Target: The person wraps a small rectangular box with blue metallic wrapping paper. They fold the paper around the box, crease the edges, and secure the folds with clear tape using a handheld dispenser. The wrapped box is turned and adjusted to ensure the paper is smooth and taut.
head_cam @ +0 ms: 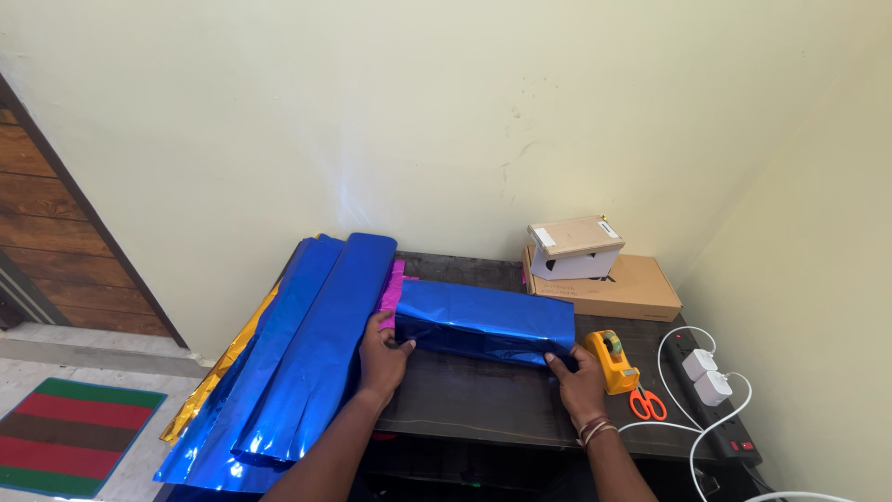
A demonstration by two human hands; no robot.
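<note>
While left hand (383,351) and right hand (574,374) press ends of box (483,321), blue foil (465,311) covers top; ends unfolded, tape dispenser (611,361) untouched.

Two bare forearms are seen coming up from the lower edge of the view, with no sleeves reaching the wrists. On the wrist of the right hand (578,383) a few thin bangles (595,430) are worn, reddish and pale in colour. No ornament is seen on the left hand (381,358). The fingernails are kept short.
</note>
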